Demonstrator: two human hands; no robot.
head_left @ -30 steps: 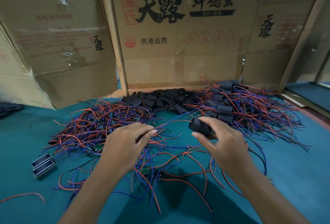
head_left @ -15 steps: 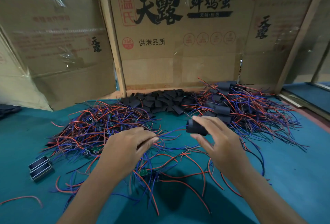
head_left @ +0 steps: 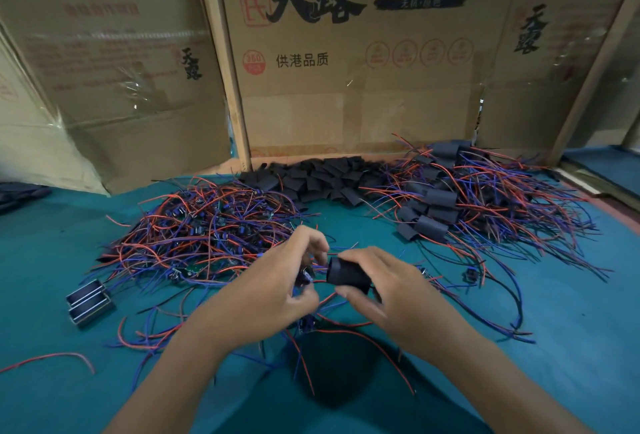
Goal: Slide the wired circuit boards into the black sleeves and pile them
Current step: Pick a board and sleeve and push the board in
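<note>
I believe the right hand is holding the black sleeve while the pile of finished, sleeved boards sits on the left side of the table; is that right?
Not quite. The head view shows the right hand gripping the black sleeve, but the pile of sleeved boards lies on the right side of the table. The heap on the left is bare wired boards.

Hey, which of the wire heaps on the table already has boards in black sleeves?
The heap on the right: black sleeves sit among its red and blue wires. The heap on the left shows bare boards, and the pile at the back is only empty sleeves.
</note>
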